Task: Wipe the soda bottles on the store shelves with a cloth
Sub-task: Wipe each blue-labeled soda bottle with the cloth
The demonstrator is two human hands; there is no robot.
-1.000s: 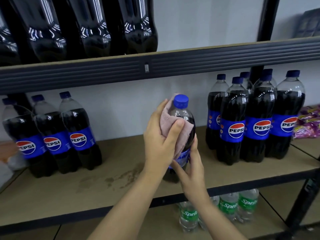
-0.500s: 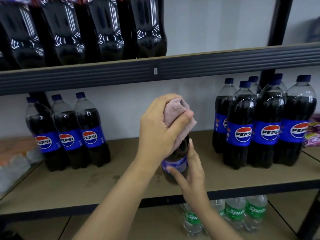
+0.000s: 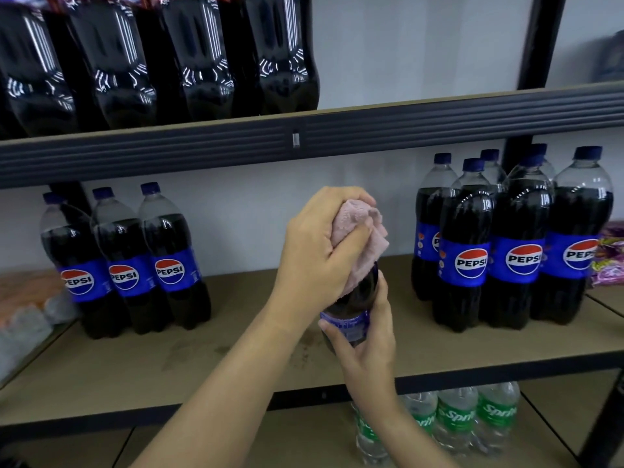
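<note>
A dark Pepsi bottle (image 3: 358,298) with a blue label is held in front of the middle shelf (image 3: 236,359). My left hand (image 3: 317,251) grips a pink cloth (image 3: 361,238) wrapped over the bottle's top, hiding the cap and neck. My right hand (image 3: 364,349) holds the bottle's lower body around the label. Three Pepsi bottles (image 3: 125,265) stand at the shelf's left, and a cluster of several Pepsi bottles (image 3: 513,251) stands at its right.
Large dark bottles (image 3: 169,59) fill the upper shelf (image 3: 371,133). Green-labelled Sprite bottles (image 3: 452,420) stand on the shelf below. Purple packets (image 3: 607,265) lie at far right, orange and clear wrapped goods (image 3: 23,305) at far left. A black upright post (image 3: 540,38) stands at right.
My left hand has slid the cloth up from the bottle's shoulder over its cap, which is now covered. The view has shifted slightly; my right hand keeps its hold.
</note>
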